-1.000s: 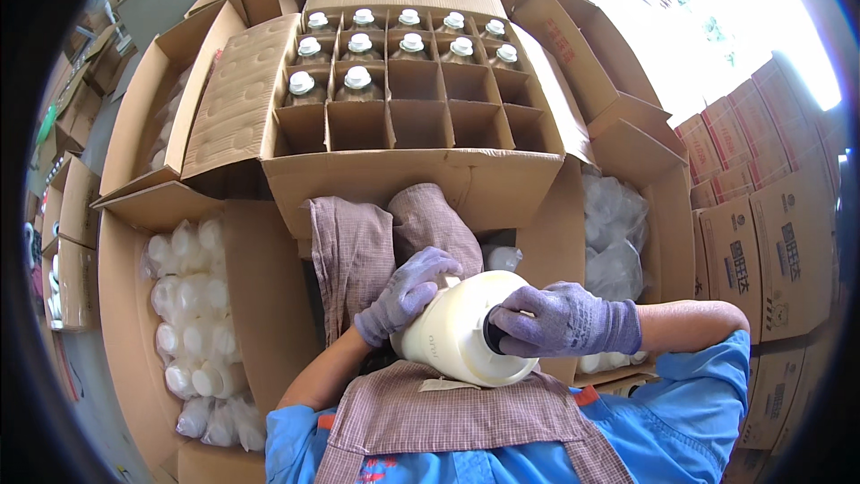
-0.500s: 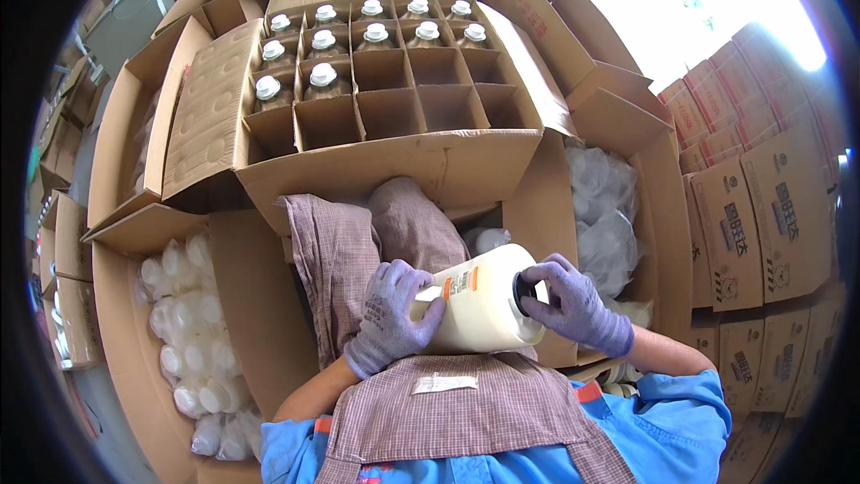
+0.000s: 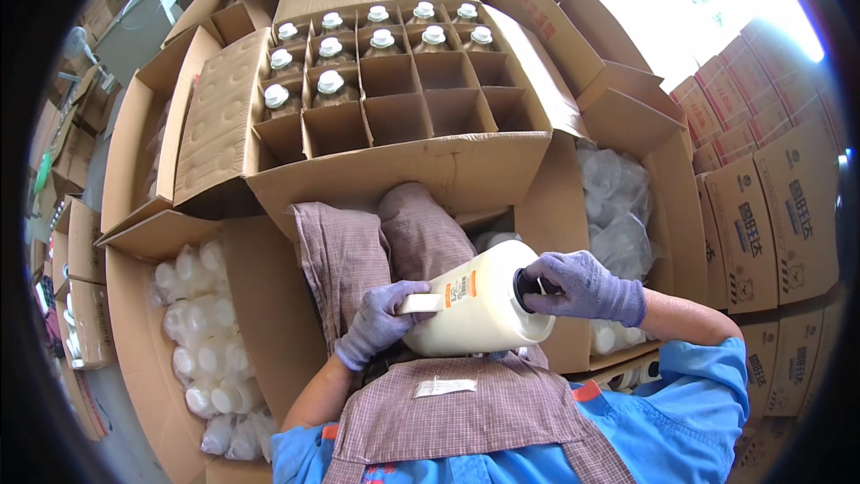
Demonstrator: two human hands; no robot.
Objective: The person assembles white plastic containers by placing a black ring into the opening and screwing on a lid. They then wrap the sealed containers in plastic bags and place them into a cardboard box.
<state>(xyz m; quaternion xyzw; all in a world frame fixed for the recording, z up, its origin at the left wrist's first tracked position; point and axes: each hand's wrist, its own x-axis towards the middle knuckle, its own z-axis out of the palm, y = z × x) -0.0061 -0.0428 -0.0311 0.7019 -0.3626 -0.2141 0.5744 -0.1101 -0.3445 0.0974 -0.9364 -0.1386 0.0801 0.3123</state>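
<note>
A cream plastic jug (image 3: 479, 298) lies on its side across my lap, with its mouth end toward the right. My left hand (image 3: 376, 321), in a purple-grey glove, is closed at the handle on the jug's left end. My right hand (image 3: 587, 288), gloved alike, has its fingers curled on the black cap (image 3: 526, 290) at the other end. An orange-and-white label (image 3: 461, 288) faces up. Whether the cap is loose cannot be seen.
Ahead stands a divided carton (image 3: 403, 166) with several white-capped bottles (image 3: 331, 82) in its cells. An open box of white plastic containers (image 3: 193, 314) is at left; another box at right holds clear plastic bags (image 3: 618, 237). Stacked cartons (image 3: 788, 215) rise at far right.
My right hand has turned about the cap, its knuckles now more level and its fingers more curled. The jug has rolled slightly, and its handle shows more beside my left hand.
</note>
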